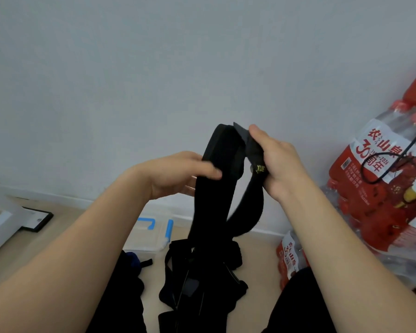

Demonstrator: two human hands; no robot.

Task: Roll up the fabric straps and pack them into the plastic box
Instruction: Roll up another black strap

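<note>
Holding one black strap (214, 188) up before a pale wall (154, 68), draped as an upside-down loop between two hands. Left hand (173, 174) on the left limb of the loop, fingers (208, 172) clamped on the fabric, one laid across the front, others behind. Right hand (277, 164) wrapped round the right limb near the top, thumb pressed on the free end sticking up there, remaining fingers curled under and mostly hidden by the strap. Yellow letters "XUE" (260, 168) readable on the strap just beside the right palm; rest of the word covered.

Hanging down from the loop toward a heap (202, 280) of more black straps on the floor (255, 243); number in the heap impossible to count. One clear plastic box (151, 239) with blue latches on the floor beyond the heap, near the wall, below the left hand.

Two shrink-wrapped packs of bottles at right: large pack (375, 179) printed in red and white with "农夫山泉" and "30周年", small pack (289, 258) with similar print, only partly legible. One black cable (392, 157) looped across the large pack. One black-edged board (37, 221) flat on the floor at far left.
</note>
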